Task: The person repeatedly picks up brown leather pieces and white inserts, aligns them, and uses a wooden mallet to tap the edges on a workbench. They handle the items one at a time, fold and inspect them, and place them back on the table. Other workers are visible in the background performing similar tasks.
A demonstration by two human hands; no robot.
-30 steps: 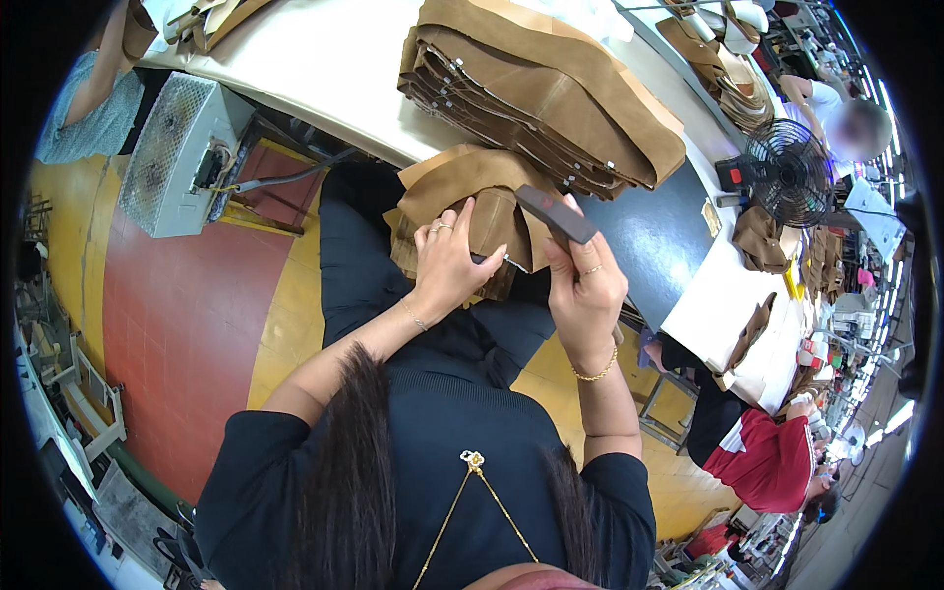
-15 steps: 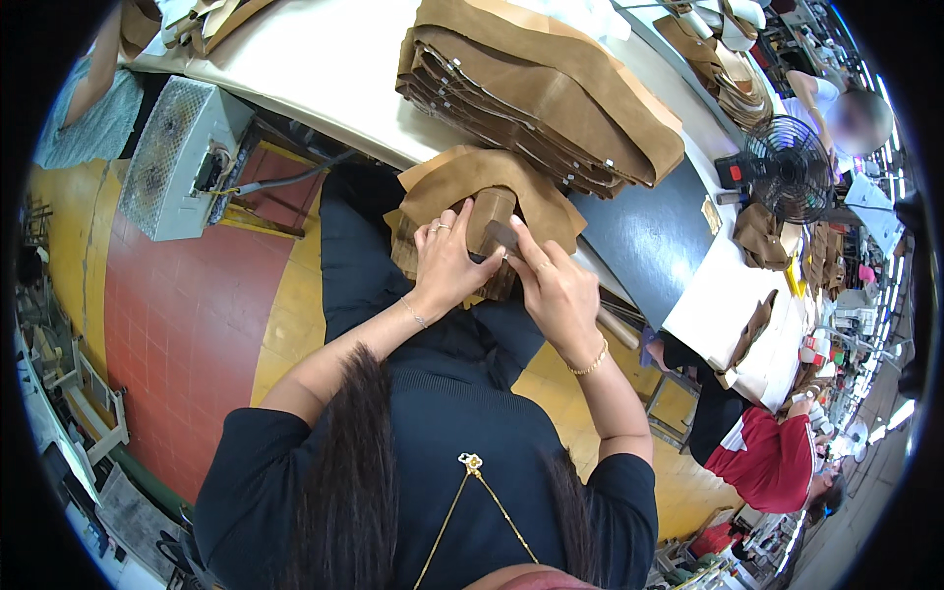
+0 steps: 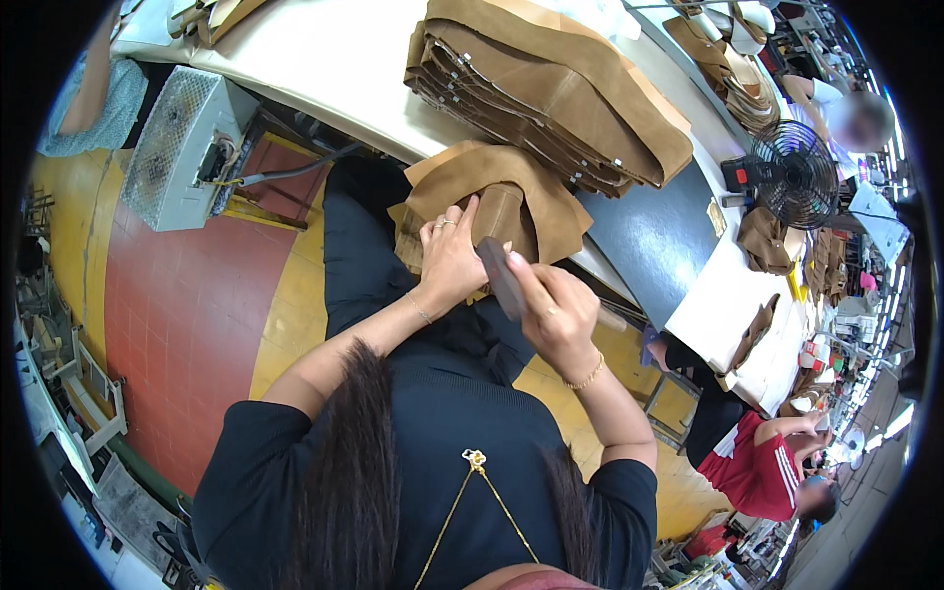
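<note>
A brown leather piece [image 3: 511, 218] with a curved upper edge lies over the near table edge, close to my body. My left hand [image 3: 452, 254] rests on it, the index finger stretched along the leather and the other fingers bent; its thumb is partly hidden. In my right hand [image 3: 559, 313], closed with the index finger and thumb forward, is a flat dark grey bar [image 3: 503, 280]. The bar is tilted, and its upper end is beside my left hand. Whether it touches the leather I cannot tell.
Behind the leather piece stands a tall stack of brown leather panels [image 3: 551, 98] with small white tags. A dark board [image 3: 649, 236] lies to the right, near a black fan [image 3: 795, 172]. A grey metal box [image 3: 172, 152] is at the left. A person in red [image 3: 752, 467] works at the right.
My right hand has drawn slightly back toward me, and the dark grey bar has swung up off the leather to a steeper tilt. My left hand has stayed nearly in place.
</note>
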